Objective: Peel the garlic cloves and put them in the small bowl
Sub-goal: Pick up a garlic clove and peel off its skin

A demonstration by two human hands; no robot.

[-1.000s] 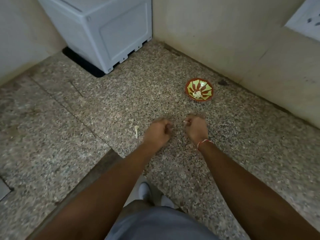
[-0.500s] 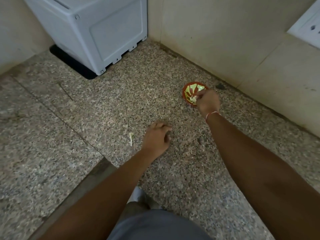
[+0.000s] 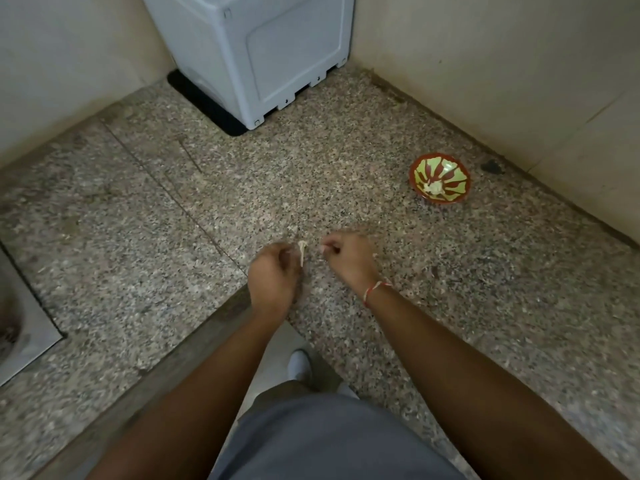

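Counter: a speckled granite counter (image 3: pixel 381 161) fills most of the view, meeting pale walls (image 3: pixel 502 64) at 11 and 2 o'clock.
Appliance: a grey plastic box-shaped appliance (image 3: pixel 263 53) stands on a black mat in the corner at 12 o'clock.
Sink: the steel edge of a sink (image 3: pixel 24 327) shows at 9 o'clock.
Clothing: a grey garment (image 3: pixel 329 441) sits at 6 o'clock, with a pale shoe (image 3: pixel 299 365) on the floor just above it.
Left hand: the left hand (image 3: pixel 275 275) is near the centre, over the counter edge, fingers curled, pinching a garlic clove at its upper right.
Right hand: the right hand (image 3: pixel 348 256) is just beside the left at its 3 o'clock, fingers curled inward; a small pale bit shows at the fingertips, but I cannot tell what it holds. A red and white thread (image 3: pixel 375 289) circles the wrist.
Small bowl: the small bowl (image 3: pixel 439 181), red-rimmed with a green and red pattern, sits at 2 o'clock from the hands, well apart from them, near the right wall, with pale peeled garlic (image 3: pixel 433 188) inside.
Garlic clove: the garlic clove (image 3: pixel 302 251) is pale with a thin skin tail hanging down, between the two hands, touching only the left.
Stain: a dark spot (image 3: pixel 491 167) lies at 3 o'clock from the bowl.
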